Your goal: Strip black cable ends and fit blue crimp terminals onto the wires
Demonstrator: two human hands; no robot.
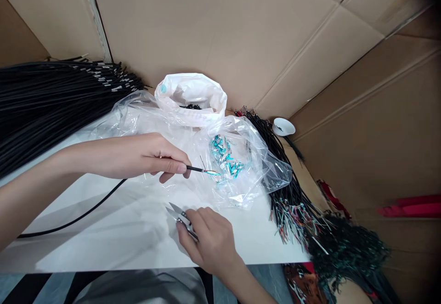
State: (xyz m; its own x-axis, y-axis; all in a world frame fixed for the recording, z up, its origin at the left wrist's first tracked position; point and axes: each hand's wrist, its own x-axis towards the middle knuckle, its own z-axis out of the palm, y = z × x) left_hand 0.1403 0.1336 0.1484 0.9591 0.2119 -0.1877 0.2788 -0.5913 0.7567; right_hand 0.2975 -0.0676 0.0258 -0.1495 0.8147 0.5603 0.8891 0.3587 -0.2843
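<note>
My left hand [151, 157] pinches a thin black cable [86, 212] near its tip, just above the white table [138, 244]. Bared wire ends [208, 171] stick out toward a clear plastic bag of small teal pieces [225, 157]. The cable trails back to the left across the table. My right hand [206, 237] lies lower on the table, fingers closed round small metal snips [179, 216] whose blades point up and left.
A thick bundle of black cables [51, 97] lies at the left. A white plastic bag [191, 97] stands behind the clear one. More cables with stripped coloured ends [292, 203] hang off the right edge. A small white cup [283, 127] sits by the cardboard walls [241, 33].
</note>
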